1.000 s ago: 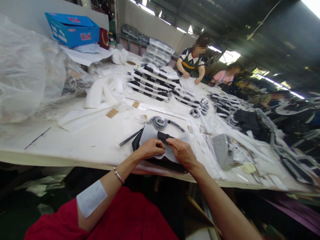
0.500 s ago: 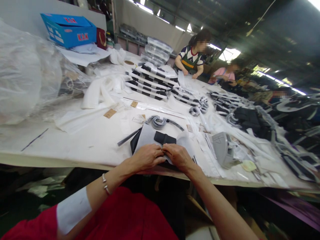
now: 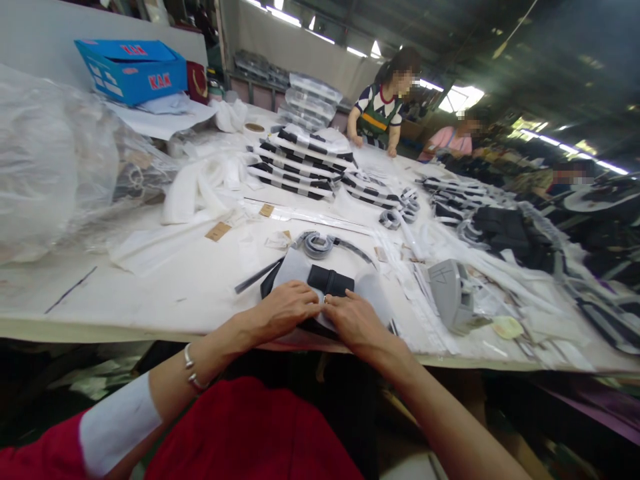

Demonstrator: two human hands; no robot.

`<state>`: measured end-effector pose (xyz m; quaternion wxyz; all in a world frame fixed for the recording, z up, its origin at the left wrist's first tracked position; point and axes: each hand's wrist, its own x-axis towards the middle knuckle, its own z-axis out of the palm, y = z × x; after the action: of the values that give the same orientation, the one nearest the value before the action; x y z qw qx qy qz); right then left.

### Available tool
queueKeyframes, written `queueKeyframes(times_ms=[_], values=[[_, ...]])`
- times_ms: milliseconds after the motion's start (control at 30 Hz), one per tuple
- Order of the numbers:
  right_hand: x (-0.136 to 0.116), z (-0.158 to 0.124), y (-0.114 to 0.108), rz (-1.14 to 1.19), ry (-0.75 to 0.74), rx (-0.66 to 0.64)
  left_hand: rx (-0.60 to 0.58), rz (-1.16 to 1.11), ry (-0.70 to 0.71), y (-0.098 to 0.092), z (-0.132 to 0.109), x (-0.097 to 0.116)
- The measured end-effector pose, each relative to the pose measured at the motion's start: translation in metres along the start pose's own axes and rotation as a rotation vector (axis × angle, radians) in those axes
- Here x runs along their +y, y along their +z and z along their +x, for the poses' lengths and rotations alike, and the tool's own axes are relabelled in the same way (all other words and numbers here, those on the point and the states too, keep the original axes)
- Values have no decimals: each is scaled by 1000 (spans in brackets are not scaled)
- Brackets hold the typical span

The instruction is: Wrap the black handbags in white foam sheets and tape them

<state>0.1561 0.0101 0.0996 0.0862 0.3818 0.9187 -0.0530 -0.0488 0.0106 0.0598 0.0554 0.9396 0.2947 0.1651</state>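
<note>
A black bag [image 3: 269, 283] lies at the table's front edge, partly covered by a thin white sheet [image 3: 293, 265]. A black flap with a strap [image 3: 331, 280] shows on top of the sheet. Just below that strap, my left hand [image 3: 290, 305] is closed with its fingers bunched together. My right hand [image 3: 355, 320] meets it there, fingers bent, near a small shiny piece of metal. What the fingertips pinch is hidden. A wrapped coiled strap [image 3: 318, 245] rests directly behind the bag.
Black-and-white banded packs [image 3: 300, 163] are stacked at mid-table. A grey tape dispenser [image 3: 450, 297] stands at right. Clear plastic [image 3: 55, 160] and a blue box [image 3: 135, 70] occupy the left. Brown tags [image 3: 219, 231] lie loose. Beyond the table, a person [image 3: 377, 110] works.
My fingers have shifted slightly at the strap's lower end. My right fingers now reach further forward onto the black flap's edge. The view has tilted a little; the bag stays in place.
</note>
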Motion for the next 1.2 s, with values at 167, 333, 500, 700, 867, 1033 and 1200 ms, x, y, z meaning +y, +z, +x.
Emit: queueKeyframes(times_ms=[167,333,500,700,867,1033,1200], values=[[-30,-5,33,-165,151,168,-92,79,-67,2,-7,28],[-14,-16,46,61,178,218,-83,91,-265,13,-3,45],[-1,-17,41,255,206,205,-16,27,-335,22,2,40],[12,-13,33,669,292,206,-67,126,-245,24,-4,38],[16,-9,30,804,317,225,-64,131,-209,24,-1,36],[9,9,16,472,470,152,-60,104,-227,27,1,35],[5,28,0,232,491,-7,-27,72,-256,26,0,38]])
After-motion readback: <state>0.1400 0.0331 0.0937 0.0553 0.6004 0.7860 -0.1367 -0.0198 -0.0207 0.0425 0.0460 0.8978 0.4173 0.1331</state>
